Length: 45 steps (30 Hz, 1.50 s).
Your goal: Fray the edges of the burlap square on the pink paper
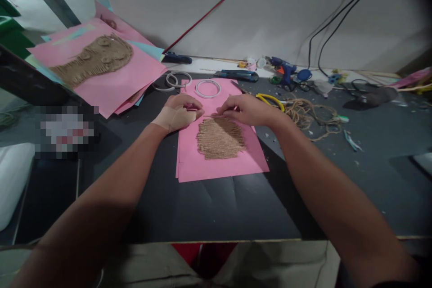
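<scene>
My left hand (180,112), with beige tape around the wrist, rests at the upper left of a pink paper sheet (219,168). My right hand (245,110) lies at the sheet's upper right. Their fingertips point towards each other just above a panel of parallel jute strands (221,137) glued to the sheet. A small pink-red bit shows at my left fingertips, but I cannot tell if it is held. Whatever my right fingertips touch is too thin to make out. A white ring (208,88) lies on the sheet just beyond my hands.
Loose jute twine (310,114) and yellow-handled pliers (270,101) lie to the right. Beyond stand a blue glue gun (285,69) and a utility knife (236,75). Wire rings (177,79) lie at the back. A larger jute piece (91,59) sits on pink sheets at the left.
</scene>
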Motion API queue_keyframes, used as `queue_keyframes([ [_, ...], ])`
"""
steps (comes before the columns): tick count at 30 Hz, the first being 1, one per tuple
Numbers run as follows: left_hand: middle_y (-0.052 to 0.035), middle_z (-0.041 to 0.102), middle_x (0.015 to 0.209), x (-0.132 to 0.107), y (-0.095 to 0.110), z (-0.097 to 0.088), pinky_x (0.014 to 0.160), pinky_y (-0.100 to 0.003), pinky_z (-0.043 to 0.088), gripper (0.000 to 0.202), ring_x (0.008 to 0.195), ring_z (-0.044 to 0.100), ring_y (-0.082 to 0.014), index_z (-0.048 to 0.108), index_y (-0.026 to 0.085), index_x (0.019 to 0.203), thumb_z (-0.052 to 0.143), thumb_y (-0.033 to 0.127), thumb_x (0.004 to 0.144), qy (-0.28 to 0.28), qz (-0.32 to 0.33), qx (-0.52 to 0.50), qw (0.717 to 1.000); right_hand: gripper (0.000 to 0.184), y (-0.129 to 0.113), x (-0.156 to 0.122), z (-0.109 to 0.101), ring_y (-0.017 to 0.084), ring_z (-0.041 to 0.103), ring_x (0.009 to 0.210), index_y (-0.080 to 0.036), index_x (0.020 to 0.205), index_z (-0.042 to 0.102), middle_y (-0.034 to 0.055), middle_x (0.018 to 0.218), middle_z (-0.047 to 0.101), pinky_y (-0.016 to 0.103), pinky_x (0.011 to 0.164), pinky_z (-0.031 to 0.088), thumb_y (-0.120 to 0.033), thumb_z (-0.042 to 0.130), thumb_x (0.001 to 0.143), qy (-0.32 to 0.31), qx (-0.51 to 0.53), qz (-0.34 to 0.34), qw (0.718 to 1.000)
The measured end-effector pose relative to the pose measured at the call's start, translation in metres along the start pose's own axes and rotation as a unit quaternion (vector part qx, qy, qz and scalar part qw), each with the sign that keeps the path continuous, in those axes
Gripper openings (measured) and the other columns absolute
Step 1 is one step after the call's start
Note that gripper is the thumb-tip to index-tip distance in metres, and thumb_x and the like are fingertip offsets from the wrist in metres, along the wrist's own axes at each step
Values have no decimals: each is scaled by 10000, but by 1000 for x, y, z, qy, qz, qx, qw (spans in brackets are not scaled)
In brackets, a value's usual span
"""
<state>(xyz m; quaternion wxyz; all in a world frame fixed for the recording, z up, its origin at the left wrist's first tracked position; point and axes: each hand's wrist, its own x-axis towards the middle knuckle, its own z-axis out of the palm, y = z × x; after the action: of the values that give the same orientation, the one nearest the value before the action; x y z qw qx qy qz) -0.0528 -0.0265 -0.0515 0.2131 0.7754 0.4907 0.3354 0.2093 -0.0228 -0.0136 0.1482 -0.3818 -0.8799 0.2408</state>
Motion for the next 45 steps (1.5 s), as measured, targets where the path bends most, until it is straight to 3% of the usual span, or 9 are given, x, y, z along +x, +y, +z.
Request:
queue_keyframes([
  [9,-67,827,957,1,-2,1,882,-373,607,130,870,760,-222,825,211,840,763,292,759,0,0,6,1000,200,-8,4,2,201,701,863,-189,1026,814,79,1033,809,326,804,506,-165,644,923,9,-37,31,999],
  [18,-68,830,948,1,-5,1,844,-348,612,137,857,757,-216,820,203,840,744,303,787,-3,26,6,1000,177,-19,16,34,256,671,981,-171,986,797,104,1008,783,374,876,454,-306,683,982,87,-63,-9,994],
  [22,-65,832,959,2,-5,1,866,-352,612,133,868,757,-216,818,205,841,734,299,797,-11,21,18,1000,143,-20,18,42,260,657,1018,-189,990,789,100,1041,759,403,947,428,-237,654,983,83,-67,14,994],
  [31,-57,827,954,2,-5,1,896,-334,601,105,914,754,-213,817,218,848,736,266,802,-10,26,11,1000,166,-24,21,55,281,628,1011,-165,971,745,124,1027,744,387,914,437,-123,587,942,100,-91,34,990],
  [45,-77,830,974,3,-5,1,908,-382,611,130,912,759,-232,802,212,820,734,318,793,-9,38,8,999,187,-25,19,49,288,615,1043,-163,1000,754,132,1054,717,399,954,442,-151,569,976,70,-95,11,993],
])
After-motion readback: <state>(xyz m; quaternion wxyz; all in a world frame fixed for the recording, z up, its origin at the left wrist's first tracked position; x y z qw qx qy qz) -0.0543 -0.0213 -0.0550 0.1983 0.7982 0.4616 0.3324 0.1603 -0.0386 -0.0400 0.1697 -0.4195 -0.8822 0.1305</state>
